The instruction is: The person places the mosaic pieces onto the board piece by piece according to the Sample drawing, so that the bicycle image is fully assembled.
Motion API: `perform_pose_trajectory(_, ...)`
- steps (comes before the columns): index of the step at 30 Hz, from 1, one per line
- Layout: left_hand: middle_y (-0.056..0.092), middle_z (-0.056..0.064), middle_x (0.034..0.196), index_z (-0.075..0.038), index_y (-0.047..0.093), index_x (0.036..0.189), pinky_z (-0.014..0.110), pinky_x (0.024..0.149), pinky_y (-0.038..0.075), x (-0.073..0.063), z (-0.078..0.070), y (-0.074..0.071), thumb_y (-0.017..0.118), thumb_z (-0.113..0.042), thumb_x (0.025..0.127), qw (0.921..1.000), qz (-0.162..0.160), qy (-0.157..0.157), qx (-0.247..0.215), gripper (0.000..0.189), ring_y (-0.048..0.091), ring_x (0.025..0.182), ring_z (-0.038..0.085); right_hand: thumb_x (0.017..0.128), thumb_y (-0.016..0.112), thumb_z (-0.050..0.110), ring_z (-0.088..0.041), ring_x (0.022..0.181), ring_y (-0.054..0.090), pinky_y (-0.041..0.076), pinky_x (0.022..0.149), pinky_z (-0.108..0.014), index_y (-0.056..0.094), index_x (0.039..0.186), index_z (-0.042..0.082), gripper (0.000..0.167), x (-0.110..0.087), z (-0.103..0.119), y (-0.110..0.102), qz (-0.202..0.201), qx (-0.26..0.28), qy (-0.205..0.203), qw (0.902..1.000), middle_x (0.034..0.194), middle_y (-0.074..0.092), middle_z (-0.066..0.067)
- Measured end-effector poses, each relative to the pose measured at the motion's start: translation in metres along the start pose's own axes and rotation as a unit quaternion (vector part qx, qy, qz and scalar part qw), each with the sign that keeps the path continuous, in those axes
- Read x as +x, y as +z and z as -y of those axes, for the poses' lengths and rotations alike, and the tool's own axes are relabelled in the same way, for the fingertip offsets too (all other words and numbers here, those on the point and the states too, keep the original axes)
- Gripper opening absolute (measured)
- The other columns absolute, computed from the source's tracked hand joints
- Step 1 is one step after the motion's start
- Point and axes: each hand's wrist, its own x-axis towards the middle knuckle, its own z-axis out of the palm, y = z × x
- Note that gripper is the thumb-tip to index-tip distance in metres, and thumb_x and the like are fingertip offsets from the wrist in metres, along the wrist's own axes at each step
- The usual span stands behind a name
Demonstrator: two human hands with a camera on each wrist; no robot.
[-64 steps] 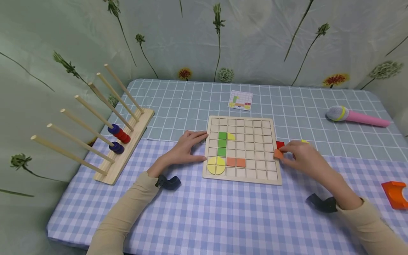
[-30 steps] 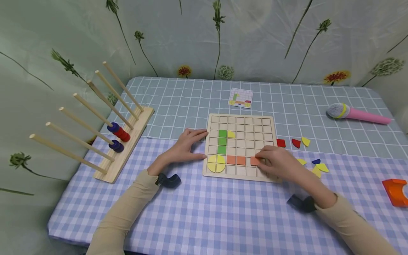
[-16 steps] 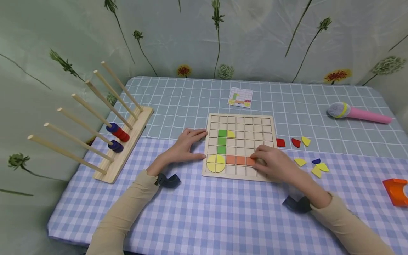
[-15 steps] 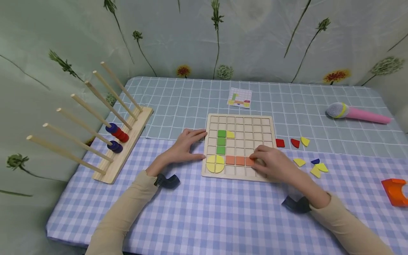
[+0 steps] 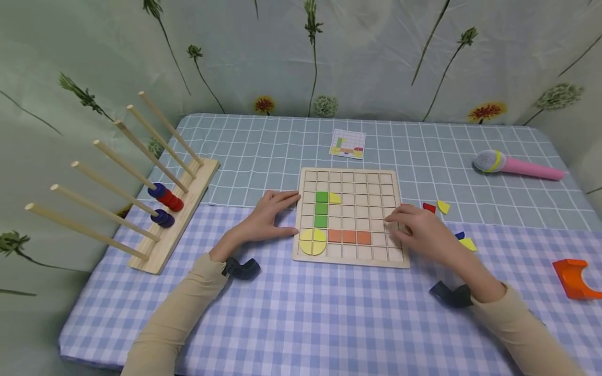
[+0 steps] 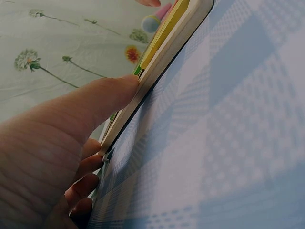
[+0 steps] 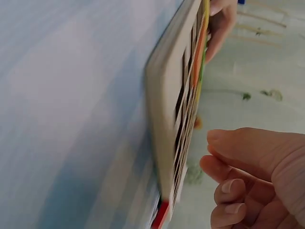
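Observation:
A wooden grid board (image 5: 359,209) lies in the middle of the table. It carries three green squares (image 5: 321,208) in a column, one yellow quarter piece (image 5: 334,198) beside the top one, a yellow circle of quarter pieces (image 5: 312,242) at lower left, and a row of three orange squares (image 5: 349,236). My left hand (image 5: 263,219) touches the board's left edge with thumb and fingertips, fingers extended. Above the board's right side, my right hand (image 5: 425,230) has loosely bent fingers; in the right wrist view nothing sits between thumb (image 7: 238,145) and fingers.
Right of the board lie loose red (image 5: 429,207), yellow (image 5: 443,207) and blue (image 5: 460,235) pieces, partly hidden by my right hand. A pattern card (image 5: 348,144) lies behind the board. A peg stand (image 5: 188,203) is at left, a toy microphone (image 5: 519,165) and an orange piece (image 5: 575,279) at right.
My right hand brought an orange square from the right onto the board, slid it left beside the other two, let go and moved back right. My left hand stayed at the board's edge.

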Motion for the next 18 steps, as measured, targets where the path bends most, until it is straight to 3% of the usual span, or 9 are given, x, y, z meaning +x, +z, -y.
perform_pose_trajectory(5, 0.035, 0.005, 0.151, -0.014, 0.035, 0.146, 0.045, 0.098, 0.03, 0.0, 0.001, 0.001, 0.072, -0.04, 0.078, 1.0, -0.001, 0.005, 0.0, 0.081, 0.034, 0.121, 0.024, 0.073, 0.073, 0.0, -0.021, 0.081, 0.063, 0.049, 0.065, -0.035, 0.072, 0.096, 0.003, 0.024, -0.01, -0.018, -0.009, -0.032, -0.031, -0.013, 0.9989, 0.096, 0.068, -0.01)
perform_pose_trajectory(12, 0.036, 0.005, 0.151, -0.014, 0.036, 0.146, 0.045, 0.097, 0.03, 0.0, 0.001, 0.001, 0.073, -0.04, 0.078, 1.0, -0.005, 0.008, 0.001, 0.081, 0.035, 0.119, 0.025, 0.076, 0.071, -0.001, -0.019, 0.078, 0.058, 0.05, 0.068, -0.037, 0.07, 0.104, 0.002, 0.028, -0.015, -0.037, -0.026, 0.032, -0.048, 0.063, 0.9963, 0.105, 0.066, -0.014)
perform_pose_trajectory(16, 0.036, 0.005, 0.151, -0.014, 0.036, 0.146, 0.045, 0.097, 0.03, 0.0, 0.002, 0.001, 0.073, -0.04, 0.078, 1.0, -0.004, 0.006, 0.0, 0.082, 0.035, 0.119, 0.025, 0.077, 0.07, -0.001, -0.024, 0.086, 0.059, 0.052, 0.076, -0.045, 0.067, 0.109, -0.001, 0.032, -0.015, -0.046, -0.031, 0.061, -0.047, 0.078, 0.994, 0.108, 0.064, -0.017)
perform_pose_trajectory(18, 0.035, 0.005, 0.151, -0.014, 0.035, 0.146, 0.045, 0.097, 0.03, 0.0, 0.001, 0.001, 0.073, -0.04, 0.078, 1.0, -0.004, 0.006, 0.0, 0.082, 0.035, 0.119, 0.024, 0.077, 0.07, -0.003, -0.024, 0.086, 0.059, 0.051, 0.075, -0.044, 0.067, 0.109, -0.001, 0.033, -0.015, -0.051, -0.033, 0.071, -0.051, 0.074, 0.9935, 0.108, 0.064, -0.017)
